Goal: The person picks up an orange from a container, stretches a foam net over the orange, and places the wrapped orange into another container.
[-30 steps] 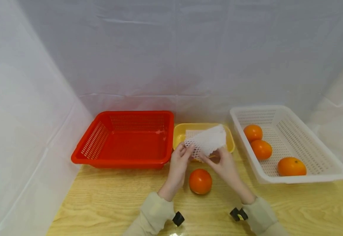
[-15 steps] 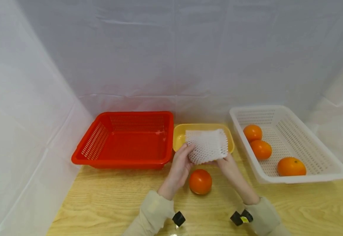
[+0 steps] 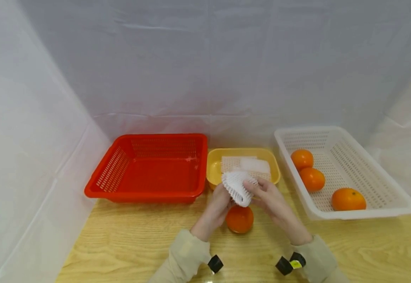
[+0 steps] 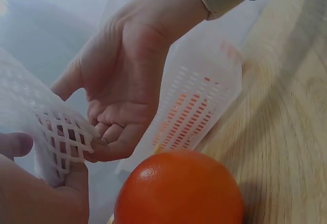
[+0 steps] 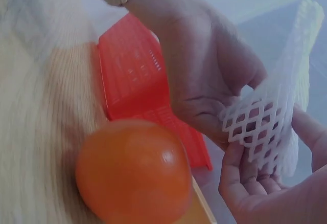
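The wooden tabletop (image 3: 127,243) bore a round orange fruit (image 3: 240,222). A red plastic basket (image 3: 145,193), yellow tray (image 3: 213,169) and white basket (image 3: 378,214) lined its far edge.

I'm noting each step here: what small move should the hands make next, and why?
Probably spread the foam net wider: the left hand and right hand both hold it near the lone orange fruit on the table, and that fruit is bare.

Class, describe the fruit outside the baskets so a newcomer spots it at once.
Find the yellow tray between the red basket and the white basket. On its near side, a round orange fruit sits on the wooden table. It sits alone; the other three fruits lie inside the white basket.
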The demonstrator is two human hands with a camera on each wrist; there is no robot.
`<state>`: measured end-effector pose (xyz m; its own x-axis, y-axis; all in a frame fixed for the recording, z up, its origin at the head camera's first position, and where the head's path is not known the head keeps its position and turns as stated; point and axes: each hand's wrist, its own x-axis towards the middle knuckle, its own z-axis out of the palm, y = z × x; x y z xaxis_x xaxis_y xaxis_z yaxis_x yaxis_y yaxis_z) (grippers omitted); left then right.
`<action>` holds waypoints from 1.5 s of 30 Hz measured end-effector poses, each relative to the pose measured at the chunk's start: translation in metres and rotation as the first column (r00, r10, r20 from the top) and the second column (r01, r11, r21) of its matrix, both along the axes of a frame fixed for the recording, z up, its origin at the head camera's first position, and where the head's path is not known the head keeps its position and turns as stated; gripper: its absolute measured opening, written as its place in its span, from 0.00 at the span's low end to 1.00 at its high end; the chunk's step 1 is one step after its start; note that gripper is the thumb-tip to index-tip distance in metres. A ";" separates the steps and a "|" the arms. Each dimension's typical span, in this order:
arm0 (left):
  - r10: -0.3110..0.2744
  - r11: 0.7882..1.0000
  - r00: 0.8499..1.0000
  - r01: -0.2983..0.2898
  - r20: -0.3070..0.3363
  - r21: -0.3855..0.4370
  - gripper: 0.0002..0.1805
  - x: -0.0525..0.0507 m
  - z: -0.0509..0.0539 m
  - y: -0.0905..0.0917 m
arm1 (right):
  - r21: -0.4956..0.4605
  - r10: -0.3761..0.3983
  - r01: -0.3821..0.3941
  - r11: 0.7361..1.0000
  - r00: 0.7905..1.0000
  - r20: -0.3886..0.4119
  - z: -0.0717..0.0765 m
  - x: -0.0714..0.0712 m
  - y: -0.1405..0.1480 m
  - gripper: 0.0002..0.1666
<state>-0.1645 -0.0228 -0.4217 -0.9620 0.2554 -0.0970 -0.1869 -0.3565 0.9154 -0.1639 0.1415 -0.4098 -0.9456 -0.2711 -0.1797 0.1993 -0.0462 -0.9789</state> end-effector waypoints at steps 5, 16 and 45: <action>-0.039 0.996 0.998 0.035 0.045 0.080 0.23 0.003 -0.001 -0.002 | -0.109 0.065 -0.055 0.993 0.994 0.086 -0.003 0.001 0.000 0.28; -0.176 0.907 0.953 0.060 0.245 0.416 0.27 -0.002 0.003 -0.008 | -0.360 0.069 -0.017 0.933 0.989 0.130 -0.007 0.004 0.004 0.14; -0.120 0.969 0.895 0.012 0.430 0.245 0.12 0.015 -0.037 -0.042 | -0.322 -0.028 0.132 0.937 0.951 0.309 -0.053 0.023 0.018 0.12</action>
